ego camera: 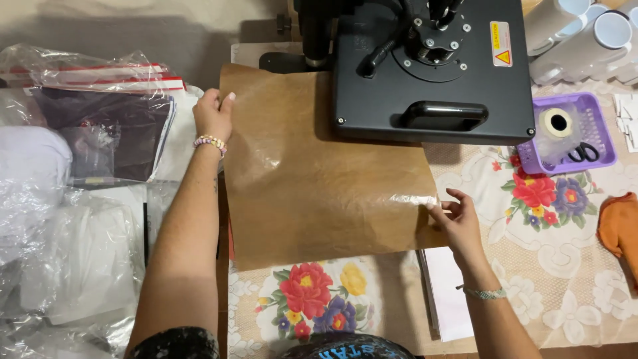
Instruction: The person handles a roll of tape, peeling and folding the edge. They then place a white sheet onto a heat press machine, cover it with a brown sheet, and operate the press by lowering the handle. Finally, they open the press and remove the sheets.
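Observation:
A large brown sheet of paper (319, 179) lies across the table, its far part tucked under the black heat press (432, 66). My left hand (212, 116) grips the sheet's far left edge; a beaded bracelet is on that wrist. My right hand (455, 219) pinches the sheet's near right corner, where a shiny strip shows. The press's upper plate is down over the paper.
Clear plastic bags with folded garments (100, 133) are piled at the left. A purple basket (571, 136) with a tape roll and scissors stands right of the press. White tumblers (585, 33) lie at the back right. White paper sheets (445, 292) and an orange cloth (621, 229) rest on the floral tablecloth (551, 219).

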